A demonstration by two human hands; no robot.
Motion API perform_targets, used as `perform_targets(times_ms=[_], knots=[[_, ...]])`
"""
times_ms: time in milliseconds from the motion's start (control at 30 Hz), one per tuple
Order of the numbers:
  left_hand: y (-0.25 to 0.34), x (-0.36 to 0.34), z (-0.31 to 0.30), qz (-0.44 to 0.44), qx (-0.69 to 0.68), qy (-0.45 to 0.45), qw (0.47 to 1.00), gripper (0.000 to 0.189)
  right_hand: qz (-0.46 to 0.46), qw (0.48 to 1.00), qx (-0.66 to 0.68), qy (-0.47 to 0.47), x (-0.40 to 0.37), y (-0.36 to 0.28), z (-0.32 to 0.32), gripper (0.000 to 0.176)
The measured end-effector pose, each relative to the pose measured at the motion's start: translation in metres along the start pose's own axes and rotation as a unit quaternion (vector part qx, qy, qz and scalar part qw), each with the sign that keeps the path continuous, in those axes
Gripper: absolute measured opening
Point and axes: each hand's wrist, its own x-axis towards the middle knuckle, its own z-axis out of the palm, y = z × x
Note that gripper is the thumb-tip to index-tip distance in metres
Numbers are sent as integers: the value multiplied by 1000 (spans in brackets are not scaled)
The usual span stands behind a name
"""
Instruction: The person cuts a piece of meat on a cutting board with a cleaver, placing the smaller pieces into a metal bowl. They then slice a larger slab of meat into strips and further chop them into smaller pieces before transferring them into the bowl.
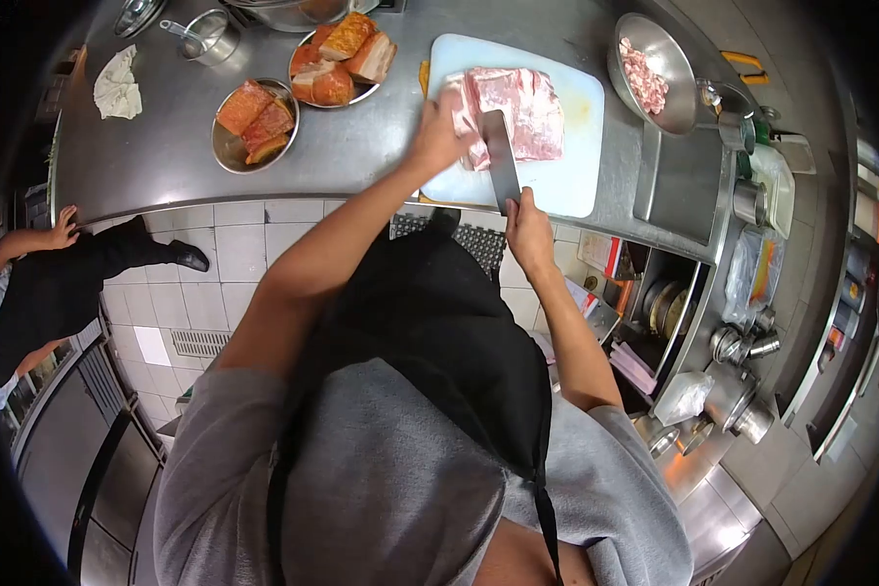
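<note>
A slab of raw pork (527, 115) lies on the white cutting board (571, 186), with a narrower strip of raw meat (479, 153) along its left side. My right hand (530, 232) is closed around the handle of a cleaver (501, 161). The blade points away from me, between the strip and the slab's lower left part. My left hand (440, 137) is at the strip's left side and seems to touch it. Its fingers are smeared by motion, so their grip does not show.
Metal bowls (226, 154) of browned meat stand left of the board. At the right is a steel bowl (678, 117) of small raw meat pieces, beside a sunken basin (678, 195). A saucepan (212, 44) and crumpled cloth (118, 86) lie far left. Another person (44, 293) is at the left.
</note>
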Motion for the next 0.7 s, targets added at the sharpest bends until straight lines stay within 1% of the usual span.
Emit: perform_targets(times_ms=[33,100,133,167,267,300,367,400,433,467,500,533,567,600,633,700], knots=[[-2,-5,4,12,15,-7,1000,79,-12,1000,-9,10,10,-2,1,28],[-1,-6,8,-35,-30,-51,998,75,-31,999,-26,33,49,-7,9,27],[1,-8,9,-58,-52,-75,994,73,-39,998,-22,33,72,-20,5,27],[5,-8,5,-62,-59,-80,993,68,-48,998,-18,35,91,-34,2,27],[-8,0,10,-32,-32,-64,997,67,-51,997,-8,59,108,-43,10,25],[-10,2,11,-14,-26,-34,999,63,-32,999,-7,42,87,-40,10,25],[-3,7,3,-41,-9,-47,998,63,21,1000,-20,0,20,0,26,25],[-3,9,-1,-55,0,-53,997,63,23,999,-46,-12,-21,13,25,25],[-8,11,-3,-61,-2,-46,997,59,14,997,-68,-15,-59,44,33,23],[-17,10,-5,-53,-5,-35,998,58,14,999,-47,-18,-77,59,22,23],[-29,7,-7,-43,-9,-23,999,57,13,999,-25,-21,-83,68,14,23],[-30,5,-13,-34,-10,-13,999,56,7,999,-16,-29,-77,63,0,22],[-29,2,-17,-48,-9,-23,999,54,5,999,-6,-37,-71,56,-15,22],[-15,-2,-29,-61,-9,-32,998,52,3,999,4,-45,-67,44,-29,22],[-7,-1,-35,-74,-10,-39,996,51,14,999,41,-16,-63,28,-32,22],[-1,11,-29,-86,33,2,996,50,-14,997,53,56,-40,2,-26,22]])
